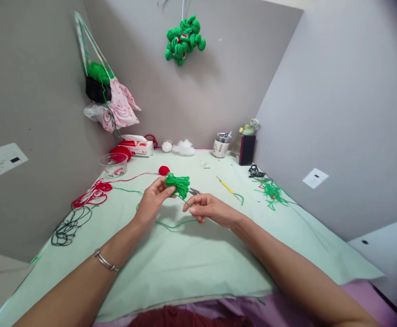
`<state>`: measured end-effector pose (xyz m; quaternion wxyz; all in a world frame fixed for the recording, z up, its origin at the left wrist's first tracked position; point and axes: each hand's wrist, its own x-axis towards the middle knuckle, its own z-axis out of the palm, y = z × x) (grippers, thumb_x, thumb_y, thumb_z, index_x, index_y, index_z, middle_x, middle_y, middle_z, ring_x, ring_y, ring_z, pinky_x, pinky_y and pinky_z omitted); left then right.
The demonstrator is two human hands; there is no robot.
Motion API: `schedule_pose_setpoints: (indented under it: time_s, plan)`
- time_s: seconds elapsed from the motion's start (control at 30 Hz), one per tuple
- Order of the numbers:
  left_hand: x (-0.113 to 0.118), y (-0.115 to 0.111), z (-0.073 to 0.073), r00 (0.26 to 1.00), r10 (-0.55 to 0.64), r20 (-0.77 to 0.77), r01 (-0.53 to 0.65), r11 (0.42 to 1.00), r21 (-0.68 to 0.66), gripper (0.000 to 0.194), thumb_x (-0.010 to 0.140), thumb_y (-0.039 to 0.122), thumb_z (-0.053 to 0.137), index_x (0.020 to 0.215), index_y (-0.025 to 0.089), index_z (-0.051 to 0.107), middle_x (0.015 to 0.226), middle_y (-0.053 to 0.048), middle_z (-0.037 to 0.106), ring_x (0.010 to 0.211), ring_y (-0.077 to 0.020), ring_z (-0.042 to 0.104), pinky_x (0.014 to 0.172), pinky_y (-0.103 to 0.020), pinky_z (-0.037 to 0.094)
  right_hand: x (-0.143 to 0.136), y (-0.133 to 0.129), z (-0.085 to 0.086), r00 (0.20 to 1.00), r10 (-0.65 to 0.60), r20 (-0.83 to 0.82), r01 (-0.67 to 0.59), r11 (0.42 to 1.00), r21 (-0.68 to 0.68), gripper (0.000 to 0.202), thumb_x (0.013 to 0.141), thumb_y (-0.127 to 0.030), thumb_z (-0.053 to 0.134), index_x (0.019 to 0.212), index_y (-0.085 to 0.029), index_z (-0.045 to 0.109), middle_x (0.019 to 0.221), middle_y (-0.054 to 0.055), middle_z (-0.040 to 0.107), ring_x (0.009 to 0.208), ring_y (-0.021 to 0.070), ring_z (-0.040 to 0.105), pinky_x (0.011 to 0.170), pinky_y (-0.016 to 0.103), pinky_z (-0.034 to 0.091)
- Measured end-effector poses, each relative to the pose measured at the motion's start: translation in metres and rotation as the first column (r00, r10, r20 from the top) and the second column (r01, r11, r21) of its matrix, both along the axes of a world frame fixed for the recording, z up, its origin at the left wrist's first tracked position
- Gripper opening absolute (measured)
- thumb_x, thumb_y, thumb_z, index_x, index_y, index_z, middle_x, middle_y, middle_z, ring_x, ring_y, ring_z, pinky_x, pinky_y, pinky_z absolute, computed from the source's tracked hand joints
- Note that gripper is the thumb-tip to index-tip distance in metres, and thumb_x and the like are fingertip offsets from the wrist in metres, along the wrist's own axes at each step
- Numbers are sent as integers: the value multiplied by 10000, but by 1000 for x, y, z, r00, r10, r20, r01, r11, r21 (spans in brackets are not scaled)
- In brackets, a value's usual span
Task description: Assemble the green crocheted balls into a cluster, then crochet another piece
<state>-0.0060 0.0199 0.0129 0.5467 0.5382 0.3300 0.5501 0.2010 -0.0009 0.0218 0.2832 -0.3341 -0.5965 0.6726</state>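
My left hand (155, 198) pinches a small bundle of green yarn (178, 184) over the middle of the table. To its right, my right hand (209, 209) has thumb and forefinger closed on a green strand that runs down from the bundle. Loose green yarn (171, 226) trails on the cloth below both hands. Scissors (195, 191) lie just behind my right hand, their handles hidden by it. A red ball (163, 170) sits behind the bundle. The yellow crochet hook (227, 186) rests further right.
Red yarn (98, 193), black cord (69, 227) and a clear tub (114, 164) line the left side. Green scraps (271, 193) lie at the right. A pen tin (220, 146), bottle (248, 129), phone (247, 150) and tissue pack (137, 147) stand at the back.
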Motion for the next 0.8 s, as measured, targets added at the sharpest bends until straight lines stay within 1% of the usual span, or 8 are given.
schedule_pose_setpoints:
  time_s: [0.17, 0.27, 0.33, 0.4, 0.5, 0.57, 0.73, 0.8]
  plan:
    - [-6, 5, -4, 999, -18, -31, 18, 1000, -10, 221, 811, 335, 719, 977, 201, 663, 965, -16, 644, 908, -161, 582, 830, -286, 491, 18, 4, 11, 987, -148, -69, 151, 987, 48, 276, 819, -421, 727, 780, -150, 698, 512, -70, 427, 474, 48, 297, 471, 195, 247]
    - [-8, 8, -7, 999, -28, -35, 28, 1000, 0, 212, 818, 336, 713, 976, 205, 663, 965, -11, 640, 917, -159, 580, 841, -290, 492, 29, 3, 21, 973, -193, -127, 204, 975, 83, 303, 825, -456, 710, 746, -166, 675, 499, -70, 386, 484, 63, 269, 479, 214, 211]
    - [-8, 9, -8, 999, -33, -40, 34, 999, 6, 208, 813, 335, 716, 964, 203, 664, 956, -10, 645, 910, -160, 582, 831, -289, 492, 32, 2, 26, 970, -219, -109, 233, 961, 146, 375, 853, -529, 646, 744, -171, 677, 488, -62, 382, 482, 76, 275, 477, 229, 212]
    - [-7, 10, -8, 997, -49, -51, 49, 999, 4, 212, 805, 329, 721, 961, 197, 665, 958, -13, 659, 906, -164, 588, 820, -288, 488, 31, 0, 30, 950, -311, -37, 309, 912, 268, 418, 870, -558, 603, 751, -167, 690, 507, -45, 423, 489, 84, 307, 480, 242, 242]
    - [-4, 6, -4, 993, -87, -76, 86, 996, -13, 219, 783, 321, 738, 936, 183, 666, 917, -13, 665, 869, -165, 591, 791, -287, 484, 24, -1, 30, 859, -511, 9, 448, 762, 468, 311, 830, -469, 683, 754, -168, 700, 636, -13, 553, 551, 92, 394, 524, 253, 312]
    - [-2, 2, -1, 988, -118, -102, 115, 993, -31, 219, 777, 324, 742, 920, 177, 666, 876, -11, 661, 840, -164, 590, 784, -292, 482, 17, -3, 26, 826, -563, 4, 468, 691, 550, 240, 807, -411, 718, 765, -175, 710, 728, 2, 600, 592, 99, 422, 546, 259, 328]
    - [5, -10, 1, 963, -229, -143, 222, 973, -67, 207, 808, 317, 714, 944, 169, 665, 880, -20, 672, 862, -173, 610, 823, -304, 467, 1, -10, 16, 813, -582, 7, 423, 599, 680, 134, 848, -333, 696, 873, -205, 723, 775, -7, 569, 572, 89, 385, 546, 263, 328]
    - [9, -13, 0, 949, -282, -138, 273, 958, -81, 199, 814, 311, 707, 944, 166, 660, 874, -19, 668, 848, -167, 610, 817, -299, 464, -2, -12, 13, 811, -585, 13, 408, 582, 703, 119, 842, -317, 708, 895, -210, 710, 786, -11, 562, 566, 85, 387, 543, 260, 333]
